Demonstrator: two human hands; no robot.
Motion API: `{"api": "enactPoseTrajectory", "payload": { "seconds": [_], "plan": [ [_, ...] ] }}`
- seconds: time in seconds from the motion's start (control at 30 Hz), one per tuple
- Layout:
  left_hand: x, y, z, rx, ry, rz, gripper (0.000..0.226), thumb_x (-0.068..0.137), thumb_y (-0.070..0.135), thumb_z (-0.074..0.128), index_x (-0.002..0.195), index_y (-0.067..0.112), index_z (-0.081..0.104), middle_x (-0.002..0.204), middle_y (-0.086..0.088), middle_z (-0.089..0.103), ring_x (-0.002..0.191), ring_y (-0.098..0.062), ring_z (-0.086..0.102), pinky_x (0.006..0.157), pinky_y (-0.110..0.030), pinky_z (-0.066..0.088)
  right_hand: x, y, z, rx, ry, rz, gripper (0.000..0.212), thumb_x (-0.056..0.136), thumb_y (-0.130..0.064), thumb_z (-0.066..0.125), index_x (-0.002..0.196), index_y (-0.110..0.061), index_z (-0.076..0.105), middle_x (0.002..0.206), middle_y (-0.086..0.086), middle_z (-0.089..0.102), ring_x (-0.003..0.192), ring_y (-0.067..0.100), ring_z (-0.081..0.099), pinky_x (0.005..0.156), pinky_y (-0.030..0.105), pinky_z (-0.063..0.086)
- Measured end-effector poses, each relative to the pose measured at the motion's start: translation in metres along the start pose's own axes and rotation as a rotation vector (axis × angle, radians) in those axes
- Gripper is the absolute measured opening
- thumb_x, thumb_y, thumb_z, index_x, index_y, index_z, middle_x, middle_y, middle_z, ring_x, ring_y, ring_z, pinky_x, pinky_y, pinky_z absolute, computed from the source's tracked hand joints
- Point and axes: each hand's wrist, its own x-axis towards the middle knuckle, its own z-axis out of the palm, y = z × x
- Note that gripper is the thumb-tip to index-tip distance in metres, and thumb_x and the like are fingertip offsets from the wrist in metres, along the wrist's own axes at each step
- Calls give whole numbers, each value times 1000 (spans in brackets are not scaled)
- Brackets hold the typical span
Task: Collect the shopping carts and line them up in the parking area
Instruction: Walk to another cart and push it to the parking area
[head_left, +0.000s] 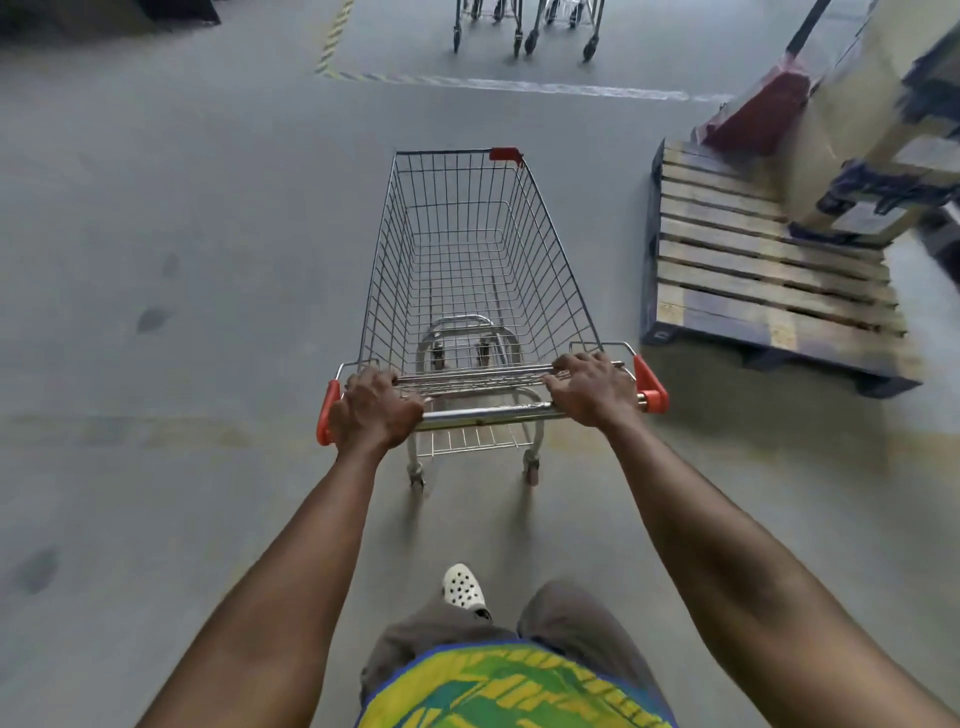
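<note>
Grey concrete floor (182, 208) carries a cart (467, 260), both hands, left (376, 410) and right (592, 387), clamped on its handle (483, 413).

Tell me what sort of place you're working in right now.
Probably a store's warehouse-style cart parking area: bare concrete floor, a painted bay line with parked carts behind it, and a wooden pallet stacked with goods.

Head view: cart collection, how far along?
Done: some parked carts already stand inside the marked bay ahead; only their legs and wheels show, so no count. In hand: left hand and right hand grip the handle of an empty shopping cart, aimed at the bay, passing a wooden pallet. Left: roll it in and line it up with them. Any other stray carts are out of view.
</note>
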Motion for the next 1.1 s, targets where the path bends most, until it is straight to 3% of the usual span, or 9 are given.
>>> {"api": "enactPoseTrajectory", "payload": {
  "seconds": [0.37, 0.57, 0.73, 1.0, 1.1],
  "plan": [
    [189, 37, -26, 21, 23, 3, 56, 82, 47, 55, 132, 23, 62, 133, -5, 60, 123, -25, 52, 89, -36, 38, 187, -23, -52, 9, 51, -27, 48, 94, -56, 44, 134, -34, 60, 135, -2, 62, 126, 23, 49, 96, 45, 47],
    [303, 62, -45, 5, 85, -21, 67, 70, 50, 46, 126, 22, 67, 125, -6, 66, 117, -27, 56, 85, -35, 40, 308, -38, -87, 44, 84, -51, 46, 92, -51, 46, 131, -34, 63, 129, -1, 64, 122, 22, 52, 94, 43, 48],
    [395, 80, -60, 2, 92, -73, 60, 74, 47, 49, 127, 27, 68, 125, -4, 68, 118, -26, 57, 91, -37, 43, 406, -54, -119, 63, 62, -84, 48, 91, -47, 47, 132, -30, 63, 128, 1, 61, 125, 23, 52, 94, 43, 47],
    [522, 102, -79, 11, 159, -123, 48, 79, 42, 55, 122, 27, 70, 118, -4, 71, 109, -26, 61, 87, -36, 45, 541, -78, -155, 62, 52, -139, 46, 92, -47, 45, 131, -30, 63, 125, 0, 62, 122, 21, 54, 82, 41, 40],
    [582, 108, -91, 23, 172, -121, 48, 79, 40, 56, 123, 27, 70, 119, -3, 71, 110, -24, 61, 85, -32, 39, 600, -92, -167, 67, 79, -147, 47, 91, -48, 45, 131, -32, 63, 123, 1, 64, 118, 22, 55, 79, 40, 39]
  ]
}}
